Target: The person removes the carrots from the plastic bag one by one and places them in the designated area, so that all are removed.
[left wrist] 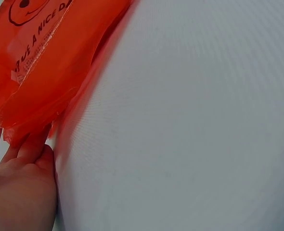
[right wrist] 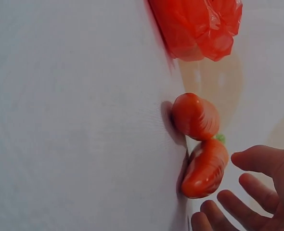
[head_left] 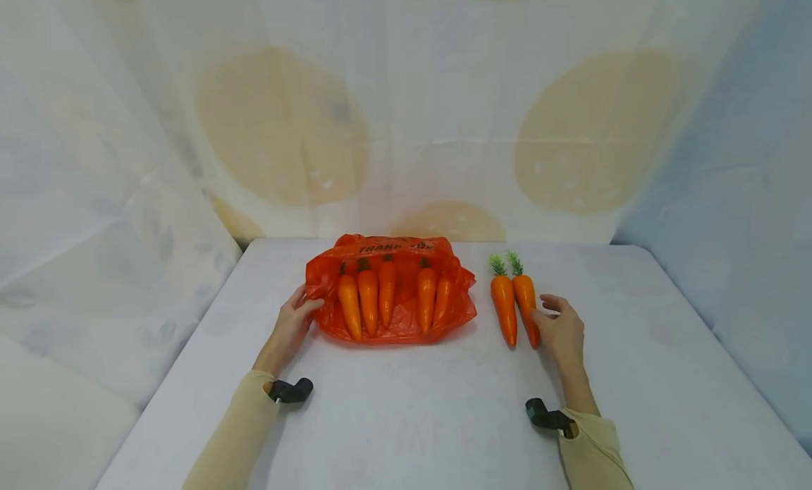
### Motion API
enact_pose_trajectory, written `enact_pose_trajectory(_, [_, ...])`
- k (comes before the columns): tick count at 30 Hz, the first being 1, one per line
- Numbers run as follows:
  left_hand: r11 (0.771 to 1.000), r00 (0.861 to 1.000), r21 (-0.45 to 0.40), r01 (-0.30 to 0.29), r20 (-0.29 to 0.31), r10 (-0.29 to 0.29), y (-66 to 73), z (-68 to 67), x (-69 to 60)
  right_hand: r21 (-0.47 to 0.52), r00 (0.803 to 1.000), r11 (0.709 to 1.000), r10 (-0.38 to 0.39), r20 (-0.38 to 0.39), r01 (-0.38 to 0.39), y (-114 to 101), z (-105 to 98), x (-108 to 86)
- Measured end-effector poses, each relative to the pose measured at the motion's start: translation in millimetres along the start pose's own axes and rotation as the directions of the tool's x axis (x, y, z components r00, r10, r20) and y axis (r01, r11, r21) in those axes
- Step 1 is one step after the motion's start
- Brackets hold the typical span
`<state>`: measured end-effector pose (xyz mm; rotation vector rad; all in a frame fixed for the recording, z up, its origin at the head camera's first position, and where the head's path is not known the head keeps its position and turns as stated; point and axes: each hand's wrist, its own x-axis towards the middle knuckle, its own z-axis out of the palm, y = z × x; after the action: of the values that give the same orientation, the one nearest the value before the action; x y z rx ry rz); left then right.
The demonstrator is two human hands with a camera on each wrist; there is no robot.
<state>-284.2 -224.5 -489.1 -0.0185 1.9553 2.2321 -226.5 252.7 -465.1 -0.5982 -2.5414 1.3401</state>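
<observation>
Right hand and outer carrot, seen from the wearer's side of the desk [head_left: 406, 419]. The key relation, by judgement, is that of the right hand [head_left: 563, 333] to the outer carrot [head_left: 525, 299]: the carrot lies just to the hand's left, its long axis running away from the person, leafy top far, tip near and angled slightly rightward. The right hand is much the nearer of the two. Its fingers are spread and hold nothing; the thumb is beside the carrot's lower half, though whether it touches cannot be told. The inner carrot [head_left: 504, 303] lies close alongside, on the side away from the hand. Farther left is the red bag [head_left: 406, 328], where five more carrots [head_left: 368, 299] show, apparently behind its film. The left hand [head_left: 295, 324] pinches the bag's left edge between thumb and fingers.
</observation>
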Motion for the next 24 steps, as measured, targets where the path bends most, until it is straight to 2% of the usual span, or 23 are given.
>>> enact_pose_trajectory(8, [1.000,1.000,0.005,-0.001,0.007,0.001,-1.0,-0.3,-0.3,0.006,1.000,1.000,0.002,-0.028,-0.002,-1.0,-3.1,2.0])
enact_pose_trajectory(14, [1.000,1.000,0.017,0.001,0.010,-0.001,-0.4,-0.4,0.0,0.004,0.997,0.999,-0.032,-0.064,0.032,0.2,-4.0,6.6])
enact_pose_trajectory(19, [1.000,1.000,0.023,0.005,0.011,-0.006,0.1,0.4,0.1,-0.042,0.993,0.998,-0.060,-0.101,0.056,26.5,7.3,34.7])
enact_pose_trajectory(24, [1.000,1.000,0.016,0.003,0.013,-0.003,0.3,0.6,-0.6,-0.037,0.989,0.996,-0.082,-0.126,0.078,50.0,19.5,61.6])
